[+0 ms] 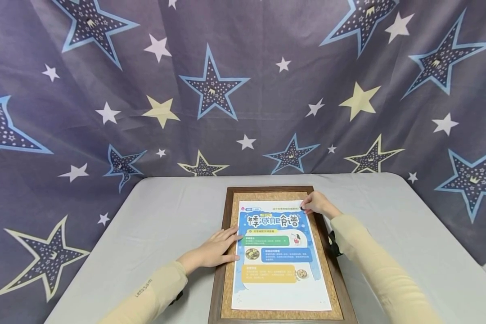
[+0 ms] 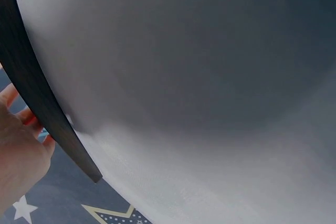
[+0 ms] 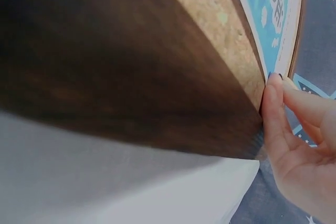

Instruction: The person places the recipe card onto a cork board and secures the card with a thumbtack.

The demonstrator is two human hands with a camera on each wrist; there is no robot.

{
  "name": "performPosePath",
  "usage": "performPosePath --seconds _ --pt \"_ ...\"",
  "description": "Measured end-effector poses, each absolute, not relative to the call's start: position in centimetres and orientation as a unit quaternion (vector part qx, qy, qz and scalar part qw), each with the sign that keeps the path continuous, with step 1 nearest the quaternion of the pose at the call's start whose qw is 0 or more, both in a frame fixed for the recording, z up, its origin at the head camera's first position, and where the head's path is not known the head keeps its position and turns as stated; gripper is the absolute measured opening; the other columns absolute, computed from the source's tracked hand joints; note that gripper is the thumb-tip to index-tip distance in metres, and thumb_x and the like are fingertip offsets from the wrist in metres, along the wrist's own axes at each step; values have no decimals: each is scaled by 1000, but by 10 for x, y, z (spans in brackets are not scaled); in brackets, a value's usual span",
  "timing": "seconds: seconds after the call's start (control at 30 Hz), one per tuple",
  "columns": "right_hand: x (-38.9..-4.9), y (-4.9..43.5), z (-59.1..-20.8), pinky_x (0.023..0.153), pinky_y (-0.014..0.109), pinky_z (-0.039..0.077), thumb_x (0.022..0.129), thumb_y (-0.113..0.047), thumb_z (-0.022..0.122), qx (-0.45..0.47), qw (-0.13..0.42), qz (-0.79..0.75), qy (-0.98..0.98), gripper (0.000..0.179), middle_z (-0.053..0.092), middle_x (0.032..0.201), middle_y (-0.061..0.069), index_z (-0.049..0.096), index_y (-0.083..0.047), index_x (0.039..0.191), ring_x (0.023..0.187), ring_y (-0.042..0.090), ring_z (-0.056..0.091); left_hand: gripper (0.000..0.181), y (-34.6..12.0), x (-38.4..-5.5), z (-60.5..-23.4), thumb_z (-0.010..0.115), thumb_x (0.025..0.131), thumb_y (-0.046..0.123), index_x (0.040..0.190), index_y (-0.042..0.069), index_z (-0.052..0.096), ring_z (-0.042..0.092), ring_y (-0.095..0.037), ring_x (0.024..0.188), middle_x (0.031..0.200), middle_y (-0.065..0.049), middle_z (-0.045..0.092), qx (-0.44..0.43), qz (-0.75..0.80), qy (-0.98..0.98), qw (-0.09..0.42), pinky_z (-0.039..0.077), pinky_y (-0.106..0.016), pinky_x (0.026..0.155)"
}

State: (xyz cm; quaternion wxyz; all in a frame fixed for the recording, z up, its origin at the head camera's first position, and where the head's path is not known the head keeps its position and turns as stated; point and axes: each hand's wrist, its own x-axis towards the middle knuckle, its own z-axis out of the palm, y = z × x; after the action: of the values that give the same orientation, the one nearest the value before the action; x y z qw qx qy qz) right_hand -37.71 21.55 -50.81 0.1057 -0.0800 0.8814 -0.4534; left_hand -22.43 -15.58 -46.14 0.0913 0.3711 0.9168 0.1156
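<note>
A printed poster (image 1: 281,294) with a blue top and coloured text boxes lies on a cork board (image 1: 227,288) in a dark brown wooden frame (image 1: 219,279). My left hand (image 1: 210,248) lies across the frame's left side, its spread fingertips resting on the poster's left edge. At the poster's top right corner, my right hand (image 1: 319,204) pinches a small dark pushpin (image 1: 302,208) between thumb and finger. The right wrist view shows the fingertips against that corner, covering most of the pushpin (image 3: 275,75). In the left wrist view the frame (image 2: 44,87) hides part of the left hand (image 2: 23,150).
The board lies on a table with a light grey cloth (image 1: 170,202). Behind it hangs a dark purple-grey curtain (image 1: 235,148) printed with stars. Dark straps (image 1: 334,244) sit at the wrists under the beige sleeves.
</note>
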Motion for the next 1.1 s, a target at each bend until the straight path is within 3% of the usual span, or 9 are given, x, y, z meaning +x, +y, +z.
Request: performPosePath --seconds 0.3,0.37,0.4,0.57,0.77,0.93,1.1 --pt "-450 254 -601 48 26 52 81 -2 62 -141 96 -492 853 10 66 70 12 70 2 75 54 18 63 61 -157 -223 -461 44 89 46 136 9 33 14 -27 133 146 -14 16 371 118 917 91 12 -45 107" --pt "-445 250 -594 50 27 52 80 -3 63 -130 101 -489 857 10 66 71 13 69 2 77 55 18 63 61 -157 -223 -460 44 89 45 136 9 32 13 -27 133 146 -14 16 371 118 917 92 12 -45 107" --pt "-440 249 -590 45 26 51 78 -1 63 -142 95 -499 850 9 65 67 11 69 2 73 51 17 62 61 -157 -223 -460 44 89 45 136 9 32 13 -27 133 146 -14 16 371 118 917 92 12 -46 107" --pt "-395 223 -533 54 31 53 81 3 59 -76 114 -459 878 10 65 78 18 68 7 83 58 21 63 61 -157 -224 -460 45 89 45 136 9 32 14 -28 133 146 -14 16 372 113 917 93 13 -46 107" --pt "-374 217 -510 48 26 51 79 3 62 -111 103 -491 858 8 64 69 15 68 5 74 50 16 61 61 -156 -223 -461 45 89 45 136 9 33 15 -28 133 145 -15 17 374 112 916 94 14 -46 106" --pt "-365 208 -493 56 32 53 80 8 57 -55 121 -451 883 9 64 78 21 65 12 81 55 21 63 61 -155 -222 -461 45 89 45 137 9 32 15 -28 133 145 -15 17 374 114 916 94 13 -46 107" --pt "-408 232 -553 47 25 51 79 8 58 -132 88 -476 865 12 65 67 13 68 4 73 50 15 61 61 -156 -223 -462 45 89 46 136 9 34 16 -27 133 145 -14 18 372 112 917 89 14 -45 107"
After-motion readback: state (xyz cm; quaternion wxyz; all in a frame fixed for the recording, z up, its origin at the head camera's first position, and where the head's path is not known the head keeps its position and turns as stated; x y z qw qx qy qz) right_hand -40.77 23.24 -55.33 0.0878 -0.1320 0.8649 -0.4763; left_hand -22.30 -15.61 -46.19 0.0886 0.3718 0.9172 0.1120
